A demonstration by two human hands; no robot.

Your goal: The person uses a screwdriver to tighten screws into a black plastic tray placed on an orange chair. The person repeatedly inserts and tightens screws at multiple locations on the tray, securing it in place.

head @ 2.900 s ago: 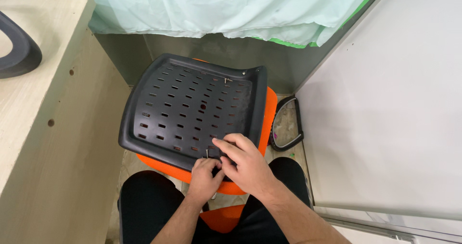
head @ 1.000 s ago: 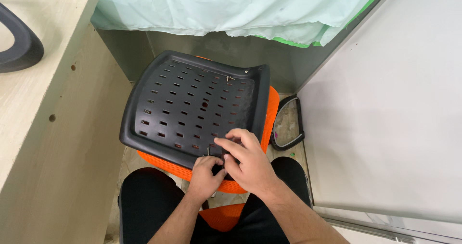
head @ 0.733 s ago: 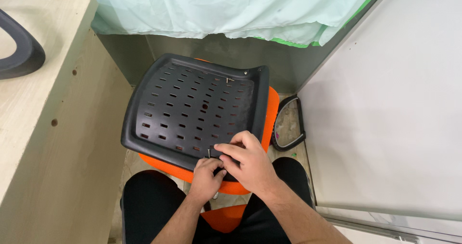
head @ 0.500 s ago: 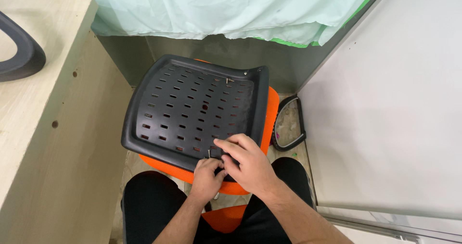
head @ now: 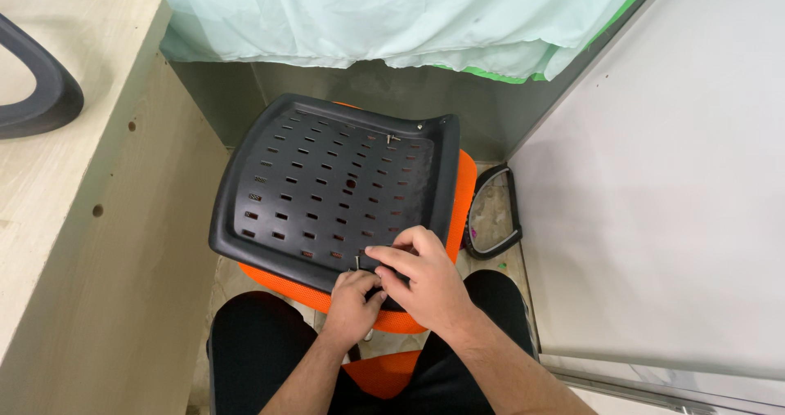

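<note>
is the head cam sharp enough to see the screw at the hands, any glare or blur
Head view: sharp overall, no motion blur; lighting soft and even, with only a dull sheen on the black seat pan. The small screw between the left hand and right hand is tiny and partly hidden by fingers.

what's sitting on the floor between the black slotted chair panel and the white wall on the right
In the head view, a black armrest loop stands on the floor, between the black slotted panel on its orange cushion and the white wall.
</note>
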